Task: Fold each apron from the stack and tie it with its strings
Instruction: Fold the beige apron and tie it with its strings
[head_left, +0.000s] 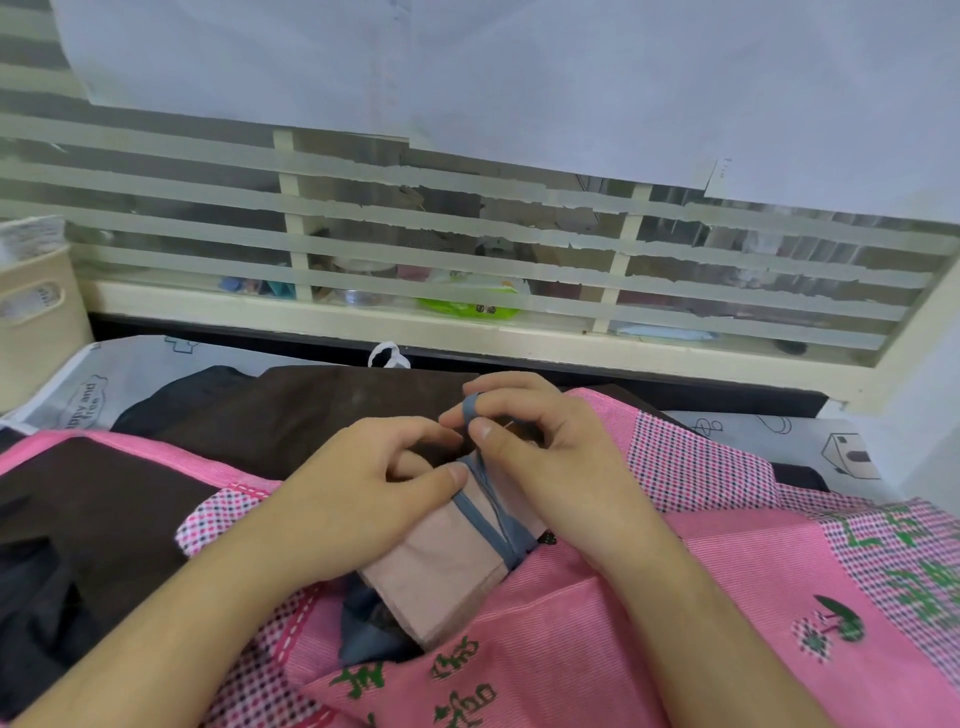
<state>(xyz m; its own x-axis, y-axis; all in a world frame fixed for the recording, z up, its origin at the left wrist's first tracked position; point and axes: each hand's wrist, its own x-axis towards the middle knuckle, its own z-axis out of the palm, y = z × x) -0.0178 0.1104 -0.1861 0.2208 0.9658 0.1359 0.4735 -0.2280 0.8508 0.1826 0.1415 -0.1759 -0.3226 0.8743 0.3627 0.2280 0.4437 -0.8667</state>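
A folded beige-pink apron bundle (441, 566) lies in the middle, on top of a spread pink apron (649, 597). Grey-blue strings (485, 512) are wrapped around the bundle. My left hand (363, 493) grips the bundle's far end, thumb pressed beside the strings. My right hand (535, 441) pinches a loop of the grey-blue string, which runs over its index finger just above the bundle. The bundle's far end is hidden behind both hands.
Dark brown aprons (291, 410) and black cloth (47, 597) lie left and behind. A beige basket (36, 317) stands at far left. A striped glass partition (467, 249) runs along the back. A patterned white table cover (810, 441) shows at right.
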